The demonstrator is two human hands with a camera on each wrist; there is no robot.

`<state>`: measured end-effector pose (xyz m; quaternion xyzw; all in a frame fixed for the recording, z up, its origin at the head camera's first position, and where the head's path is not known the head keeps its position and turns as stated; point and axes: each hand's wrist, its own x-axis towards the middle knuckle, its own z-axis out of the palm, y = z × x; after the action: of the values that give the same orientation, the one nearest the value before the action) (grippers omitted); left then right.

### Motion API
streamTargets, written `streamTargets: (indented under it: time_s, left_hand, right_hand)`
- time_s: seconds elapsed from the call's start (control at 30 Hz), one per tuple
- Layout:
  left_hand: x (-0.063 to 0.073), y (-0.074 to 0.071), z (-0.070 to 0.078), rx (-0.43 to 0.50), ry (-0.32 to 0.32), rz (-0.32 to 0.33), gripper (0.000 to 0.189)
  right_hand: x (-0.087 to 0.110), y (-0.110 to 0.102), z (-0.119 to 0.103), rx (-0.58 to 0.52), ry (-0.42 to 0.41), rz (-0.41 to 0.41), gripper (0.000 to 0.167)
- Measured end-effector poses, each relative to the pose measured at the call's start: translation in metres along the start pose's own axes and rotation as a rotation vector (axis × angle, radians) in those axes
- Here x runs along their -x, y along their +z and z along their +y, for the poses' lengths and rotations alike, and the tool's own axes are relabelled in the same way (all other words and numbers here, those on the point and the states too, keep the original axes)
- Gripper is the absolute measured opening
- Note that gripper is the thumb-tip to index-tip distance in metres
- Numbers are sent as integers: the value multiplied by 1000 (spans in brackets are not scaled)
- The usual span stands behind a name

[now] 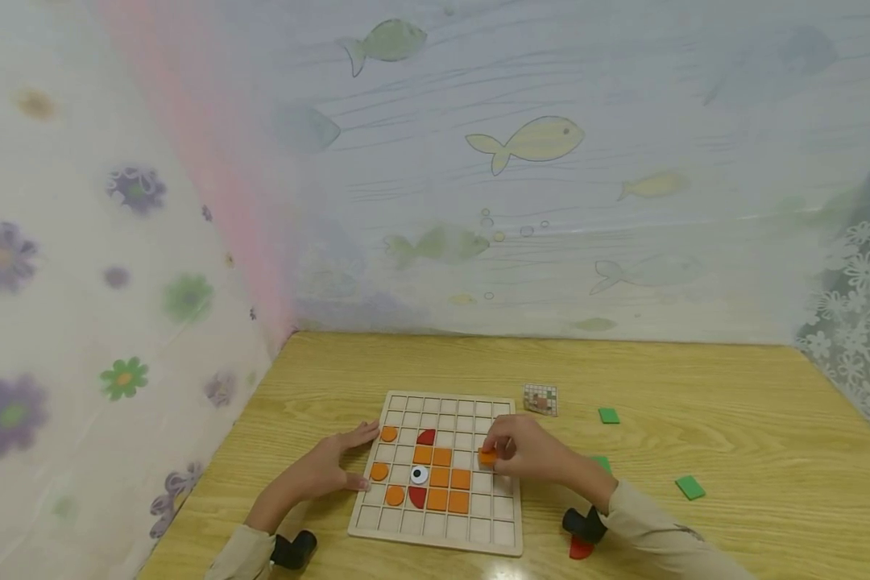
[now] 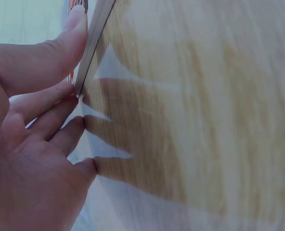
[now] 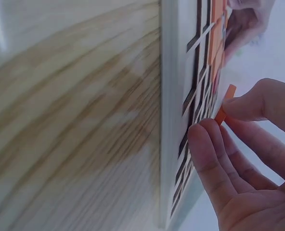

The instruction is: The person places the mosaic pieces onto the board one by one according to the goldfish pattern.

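Note:
A wooden grid board (image 1: 377, 521) lies on the table with orange squares (image 1: 439, 477), orange discs (image 1: 379, 471), red quarter-circle pieces (image 1: 425, 437) and a white eye piece (image 1: 420, 474) in its cells. Above the board's right side, my right hand (image 1: 535, 453) pinches an orange square tile (image 3: 225, 105) between thumb and fingers; the tile is tilted in the right wrist view. My left hand (image 1: 326, 466) rests at the board's left edge, fingers extended. In the left wrist view, the left thumb (image 2: 46, 60) and fingers touch the board's side.
A small pattern card (image 1: 540, 399) lies beyond the board's upper right corner. Green squares (image 1: 609, 416) are scattered on the table (image 1: 696, 370) to the right. Another red piece (image 1: 581, 548) lies partly under the right wrist. Fabric walls stand behind and at the left.

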<state>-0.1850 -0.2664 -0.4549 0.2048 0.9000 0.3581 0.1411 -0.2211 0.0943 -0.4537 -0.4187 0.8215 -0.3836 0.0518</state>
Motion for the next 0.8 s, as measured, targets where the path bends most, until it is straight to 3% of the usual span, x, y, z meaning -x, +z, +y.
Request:
streamTargets:
  time_s: [0.4, 0.8]
  left_hand:
    - [-1, 1, -1, -15, 3, 4, 83]
    - [0, 1, 0, -22, 10, 5, 84]
  right_hand:
    - [-18, 16, -8, 3, -8, 7, 13]
    - [-29, 26, -16, -3, 47, -6, 16]
